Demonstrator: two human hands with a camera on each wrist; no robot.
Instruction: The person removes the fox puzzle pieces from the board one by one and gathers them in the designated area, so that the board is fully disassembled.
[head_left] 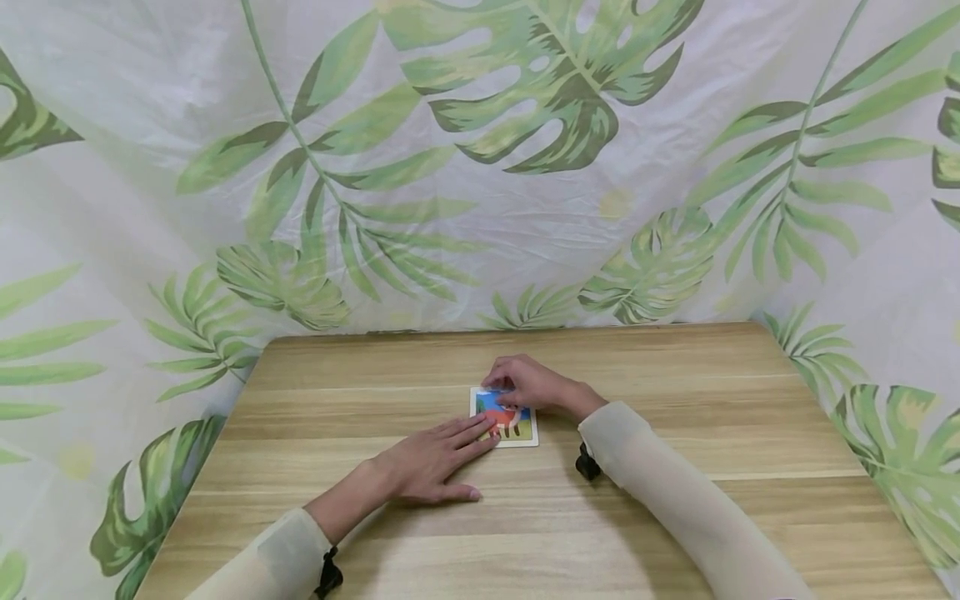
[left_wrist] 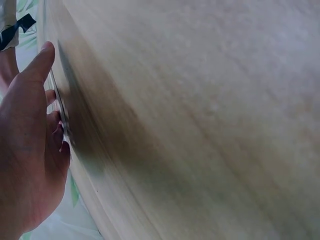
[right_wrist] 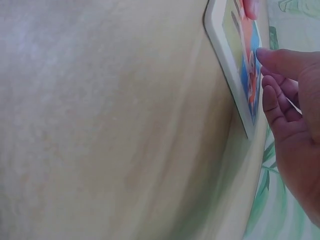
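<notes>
The picture card (head_left: 512,423) lies flat on the wooden table (head_left: 675,400), about the middle, with much of its top and left edge hidden under fingers; its drawing is too small to make out. The right hand (head_left: 525,383) rests on the card's far edge, fingers bent, tips pressing down. The left hand (head_left: 431,465) lies flat in front of the card, fingers straight and together, tips touching the near left corner. A leaf-print cloth (head_left: 525,167) hangs behind the table
</notes>
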